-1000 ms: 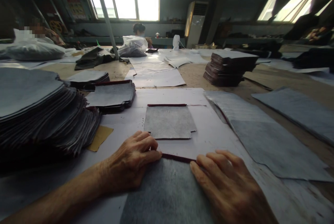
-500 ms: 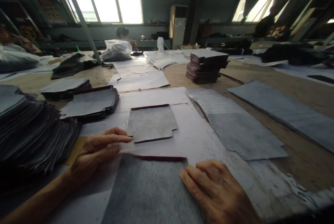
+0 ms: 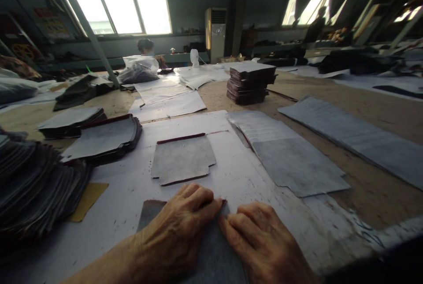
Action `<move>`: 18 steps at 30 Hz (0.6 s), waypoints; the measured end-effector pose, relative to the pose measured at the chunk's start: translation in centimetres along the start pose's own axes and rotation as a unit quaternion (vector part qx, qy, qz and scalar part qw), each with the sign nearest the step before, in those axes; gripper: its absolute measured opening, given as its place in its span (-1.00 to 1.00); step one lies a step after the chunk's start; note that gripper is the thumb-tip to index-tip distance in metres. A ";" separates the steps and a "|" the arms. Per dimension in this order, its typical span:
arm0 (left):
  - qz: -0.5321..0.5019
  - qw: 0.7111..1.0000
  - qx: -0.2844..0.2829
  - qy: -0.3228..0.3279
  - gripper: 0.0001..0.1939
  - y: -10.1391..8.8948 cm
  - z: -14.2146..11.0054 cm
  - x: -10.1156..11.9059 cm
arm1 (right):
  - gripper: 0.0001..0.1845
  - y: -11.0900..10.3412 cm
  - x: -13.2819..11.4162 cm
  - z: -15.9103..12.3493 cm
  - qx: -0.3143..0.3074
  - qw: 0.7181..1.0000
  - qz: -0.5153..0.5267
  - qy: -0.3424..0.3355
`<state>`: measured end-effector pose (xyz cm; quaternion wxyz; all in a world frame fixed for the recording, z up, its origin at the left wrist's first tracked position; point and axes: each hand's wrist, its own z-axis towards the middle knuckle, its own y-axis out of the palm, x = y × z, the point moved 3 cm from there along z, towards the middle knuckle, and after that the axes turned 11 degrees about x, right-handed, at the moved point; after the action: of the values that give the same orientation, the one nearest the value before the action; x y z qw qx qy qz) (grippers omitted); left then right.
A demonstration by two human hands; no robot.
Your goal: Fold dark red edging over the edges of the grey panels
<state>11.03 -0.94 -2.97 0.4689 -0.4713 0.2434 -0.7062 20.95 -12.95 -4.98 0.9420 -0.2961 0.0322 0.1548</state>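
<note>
A grey fabric piece (image 3: 214, 248) with a dark red top edge lies in front of me, its lower part running out of view. My left hand (image 3: 181, 226) reaches across it, fingers closed at the top right corner and covering most of the red edge. Closed as well, my right hand (image 3: 264, 240) pinches the right side of the same corner, thumb hidden. The fingertips of both hands nearly meet. Just beyond them, untouched, a smaller grey fabric piece (image 3: 183, 159) with notched corners and a red top strip rests flat on white paper (image 3: 132, 200).
At left stands a tall pile of dark-edged pieces (image 3: 36, 187) beside a yellow card (image 3: 88, 200). Behind it are lower stacks (image 3: 102, 136). Fanned grey pieces (image 3: 297, 160) and a long grey strip (image 3: 350, 136) lie right. Farther back are a dark red stack (image 3: 249, 83) and a person (image 3: 145, 48).
My left hand has moved right and nearer, from beside the small piece onto the red edge of the near piece. My right hand stays at that piece's right side. The view has shifted slightly.
</note>
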 end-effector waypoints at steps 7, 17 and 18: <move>0.036 0.999 -0.016 0.005 -0.52 0.4 -0.4 -0.4 | -0.64 0.2 0.2 0.1 -0.011 1.000 0.001 0.006; 0.107 0.994 -0.017 -0.015 -0.33 -1.6 -1.0 -0.4 | -0.68 -0.1 0.8 -0.4 -0.073 0.997 -0.004 -0.013; 0.118 0.993 0.004 -0.021 -0.37 -2.4 -1.6 -0.8 | -0.68 -0.2 1.0 -0.5 -0.080 0.996 -0.011 -0.026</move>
<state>8.68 0.68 -2.13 0.5555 -0.4519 0.2844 -0.6374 21.92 -13.10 -5.41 0.9174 -0.3666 -0.0075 0.1545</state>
